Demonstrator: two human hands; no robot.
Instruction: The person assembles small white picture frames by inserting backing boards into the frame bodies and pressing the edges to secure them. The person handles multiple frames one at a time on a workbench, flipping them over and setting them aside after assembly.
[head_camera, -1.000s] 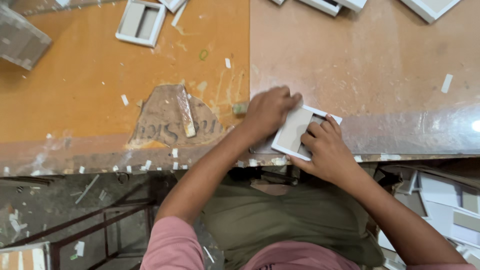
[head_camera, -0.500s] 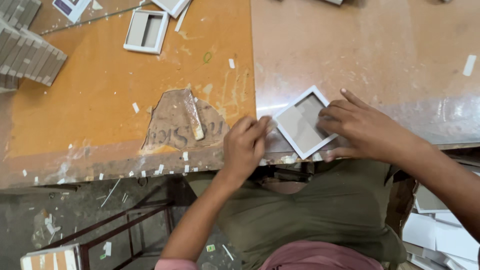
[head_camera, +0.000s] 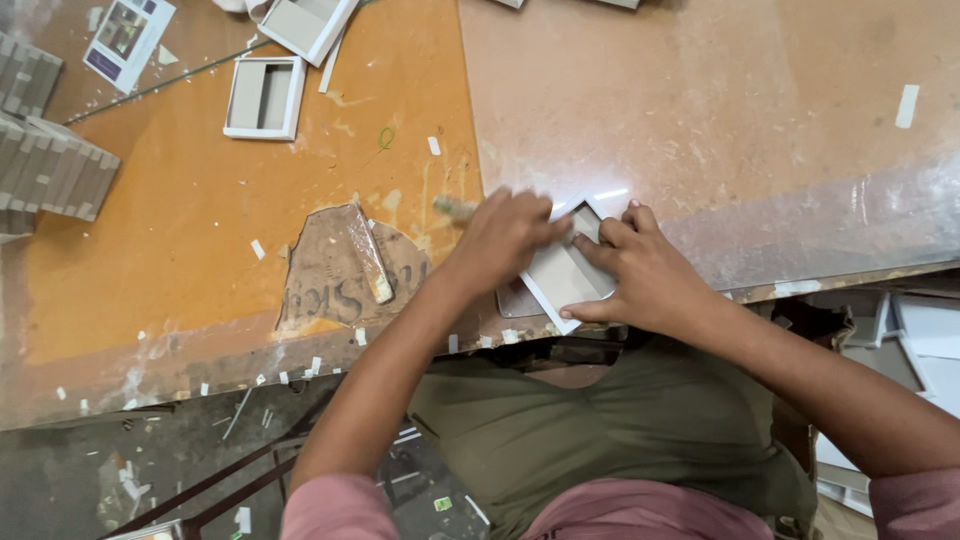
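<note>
In the head view, the small white tray, a shallow cardboard box with a grey floor, lies at the near edge of the bench, turned like a diamond, one corner pointing away from the person. Half a second ago the left hand rested beside the tray near the edge; it now lies over the tray's far left side, curled narrow around what looks like a brush, whose blurred tip sticks out to the left. The blur suggests a quick stroke along the wall. The right hand, which earlier covered the tray from the right with spread fingers, now pins its right side, thumb along the near rim, so the tray stays put. More trays and stacked grey card lie well apart at far left.
</note>
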